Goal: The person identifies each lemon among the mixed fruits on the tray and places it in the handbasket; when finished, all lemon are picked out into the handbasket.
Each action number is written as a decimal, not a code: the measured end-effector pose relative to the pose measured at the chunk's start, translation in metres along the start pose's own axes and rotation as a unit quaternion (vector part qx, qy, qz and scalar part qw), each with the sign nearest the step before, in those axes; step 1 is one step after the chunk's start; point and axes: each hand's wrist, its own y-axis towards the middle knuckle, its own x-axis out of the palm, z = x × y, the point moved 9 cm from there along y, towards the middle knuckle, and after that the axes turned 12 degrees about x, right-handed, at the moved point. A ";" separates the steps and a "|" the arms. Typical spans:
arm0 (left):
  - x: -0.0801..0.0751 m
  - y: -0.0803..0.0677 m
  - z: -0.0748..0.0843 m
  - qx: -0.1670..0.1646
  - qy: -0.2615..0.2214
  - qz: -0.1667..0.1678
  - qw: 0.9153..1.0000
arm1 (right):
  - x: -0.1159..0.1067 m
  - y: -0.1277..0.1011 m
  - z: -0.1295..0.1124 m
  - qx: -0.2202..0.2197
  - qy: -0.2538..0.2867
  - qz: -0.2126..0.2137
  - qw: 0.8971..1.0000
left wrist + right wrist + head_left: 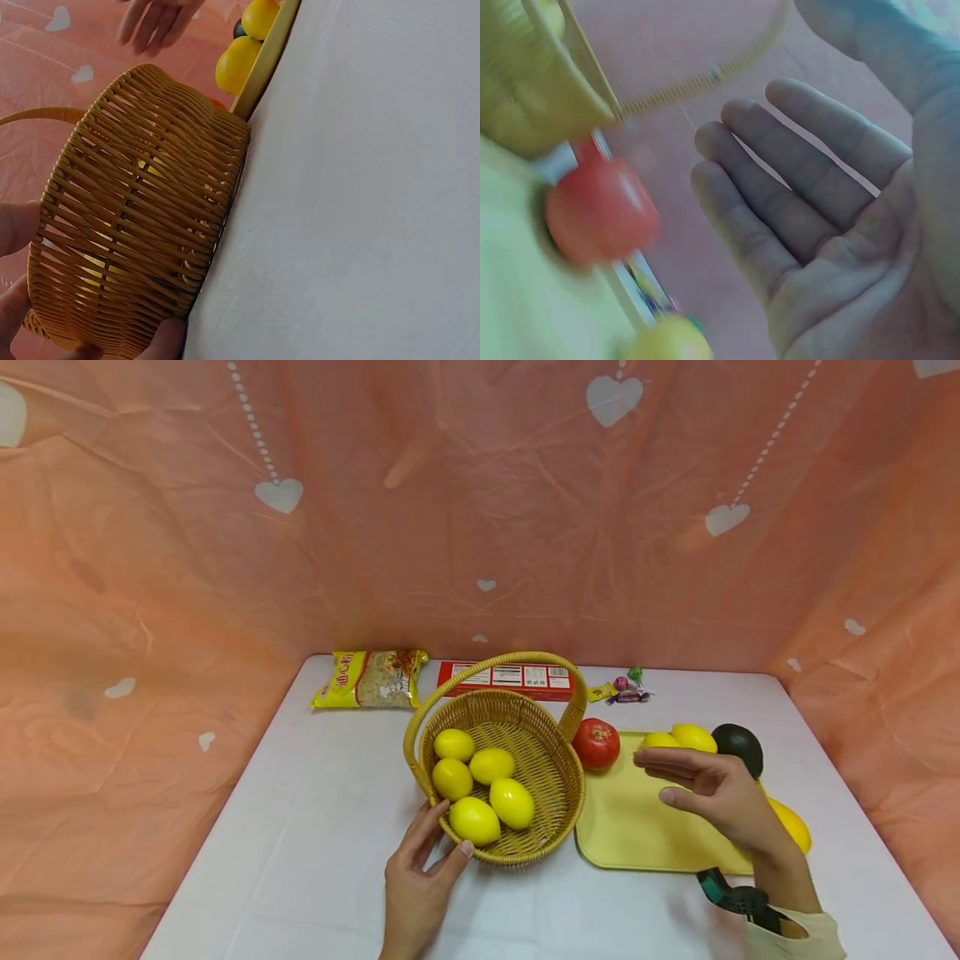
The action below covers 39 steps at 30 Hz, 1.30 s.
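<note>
A peach cloth backdrop [480, 510] printed with white hearts closes in the scene on three sides, and below it I see a white worktop [315, 827] carrying everything.

The biggest piece is the wicker basket [551, 777], its handle arched over five lemons [474, 820] lying loose inside. Just beside it on the right sits a yellow tray [637, 827], with a tomato [596, 744] at its near-left corner, two more lemons [693, 737] and a dark avocado [738, 748] along its far edge, and another yellow fruit [795, 827] off its right side, half hidden by the arm. At the back lie a noodle packet [369, 678], a red box [510, 678] and some sweets [626, 689].

My left hand [420, 877] has its grip on the basket's near wall, fingers and thumb spread and pressed against the weave. My right hand [712, 789] hovers above the tray with its grip apart, fingers straight, palm empty, close to the two lemons but touching neither.

My worries: the lemons are round and smooth, so a clumsy pinch could send one rolling off the tray's low rim. The avocado and tomato sit close enough to be knocked. A lemon brought over could clip the handle, and if my left hand slackens, the light basket may slide.
</note>
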 end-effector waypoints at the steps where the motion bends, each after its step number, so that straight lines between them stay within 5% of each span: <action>1: 0.000 0.000 0.000 0.000 0.001 0.000 1.000 | -0.010 -0.006 0.003 0.002 -0.001 0.017 1.000; 11: -0.001 0.000 0.000 0.006 0.002 0.001 1.000 | -0.082 -0.060 0.023 -0.004 0.021 0.135 0.991; 15: -0.001 0.001 0.000 0.003 0.004 0.002 1.000 | -0.101 -0.070 0.037 0.037 -0.012 0.175 0.984; 17: -0.001 0.001 0.001 0.001 0.003 0.003 1.000 | -0.110 -0.071 0.046 0.085 -0.067 0.201 0.974; 20: -0.001 0.001 0.001 -0.002 -0.002 0.004 1.000 | -0.120 -0.071 0.059 0.177 -0.163 0.224 0.945; 23: 0.000 0.001 0.001 -0.004 -0.002 0.005 1.000 | -0.127 -0.069 0.069 0.244 -0.225 0.217 0.918; 26: 0.000 0.001 0.001 -0.006 0.001 0.007 1.000 | -0.129 -0.063 0.074 0.273 -0.267 0.197 0.903; 39: 0.000 0.000 0.002 -0.010 0.004 0.007 1.000 | -0.109 -0.036 0.075 0.275 -0.338 0.142 0.889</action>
